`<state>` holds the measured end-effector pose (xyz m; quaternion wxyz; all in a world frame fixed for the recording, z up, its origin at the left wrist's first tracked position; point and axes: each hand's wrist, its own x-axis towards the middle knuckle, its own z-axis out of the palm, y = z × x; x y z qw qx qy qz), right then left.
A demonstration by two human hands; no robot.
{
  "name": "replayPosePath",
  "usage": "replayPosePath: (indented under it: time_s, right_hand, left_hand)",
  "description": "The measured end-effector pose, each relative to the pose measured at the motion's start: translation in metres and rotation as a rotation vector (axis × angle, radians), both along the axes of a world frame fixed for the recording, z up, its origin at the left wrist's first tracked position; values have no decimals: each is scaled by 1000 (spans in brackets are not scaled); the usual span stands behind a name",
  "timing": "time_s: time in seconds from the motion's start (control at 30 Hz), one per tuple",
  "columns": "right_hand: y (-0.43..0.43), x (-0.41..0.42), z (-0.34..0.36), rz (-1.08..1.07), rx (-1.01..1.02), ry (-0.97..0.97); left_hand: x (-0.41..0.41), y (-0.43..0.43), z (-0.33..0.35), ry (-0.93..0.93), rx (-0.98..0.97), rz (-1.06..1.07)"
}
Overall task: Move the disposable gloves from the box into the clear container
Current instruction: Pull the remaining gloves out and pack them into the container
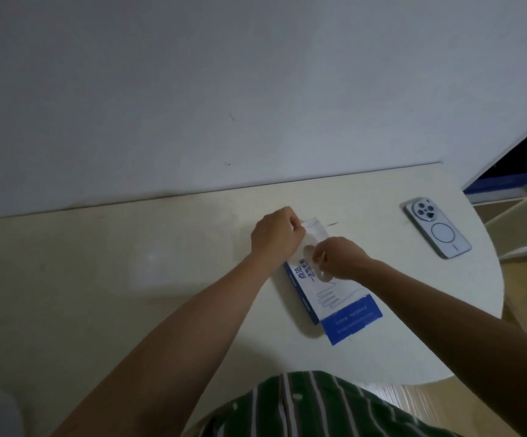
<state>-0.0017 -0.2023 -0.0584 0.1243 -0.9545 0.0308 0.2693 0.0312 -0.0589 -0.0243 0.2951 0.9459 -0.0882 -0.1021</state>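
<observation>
**Head view.** A blue-and-white cardboard glove box (308, 290) is shown lying flat on a cream, round-edged table (129, 310), directly beneath both hands. The left hand (276, 236) is clenched on the far end of the box, its fingers curled over the edge, so that the box is held down. The right hand (339, 258), just beside the left and nearer the body, is closed in a pinch at the oval dispensing opening in the box top. A wisp of the translucent disposable gloves (322, 275) appears to be caught between its fingertips (319, 257), though the film is too faint for certainty. The blue end flap (352, 320) on the near side of the right hand is seen folded open.

The gloves are thus judged to be inside the box, with extraction only beginning. The clear container cannot be picked out with confidence; a pale sheen to the left of the left hand may be it.

A grey smartphone (437, 228) is laid face down well to the right of the right hand, and a white shelf unit (514, 197) stands beyond it.

The next move calls for a steady upward pull through the opening while the box is pinned, since thin film is likely to cling, bunch or tear.
</observation>
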Motion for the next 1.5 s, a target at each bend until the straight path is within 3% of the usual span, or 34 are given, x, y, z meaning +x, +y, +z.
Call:
replayPosePath:
  time_s: [0.2,0.43,0.57,0.63,0.8,1.0,1.1,1.23,1.3,1.4,1.5]
  right_hand:
    - [-4,-10,-30,70,-134,-102]
    - [-7,-16,-41,55,-136,-239]
    - [-13,-16,-42,40,-38,-261]
    - [-18,-14,-38,0,88,-258]
    - [-33,-12,-17,-250,622,-173]
    - [-35,-6,30,-700,1179,-292]
    - [-32,-3,41,-807,1244,-269]
    - [-23,-1,43,-868,1188,-242]
    - [-14,1,43,-832,1160,-239]
    - [2,2,45,-756,1071,-260]
    - [24,2,52,-737,1120,-214]
  left_hand:
    - [-18,-16,-42,379,102,-118]
    - [-18,-22,-50,328,185,-98]
    - [-17,-23,-53,325,191,-104]
    - [-17,-23,-53,324,190,-107]
    - [-19,-24,-50,315,170,-116]
    - [-16,-20,-51,378,159,-177]
    - [-10,-6,-45,462,-60,-79]
    - [-4,5,-13,528,-726,329]
    - [1,16,0,544,-940,388]
    - [9,37,5,571,-943,346]
    - [10,52,11,558,-1000,333]
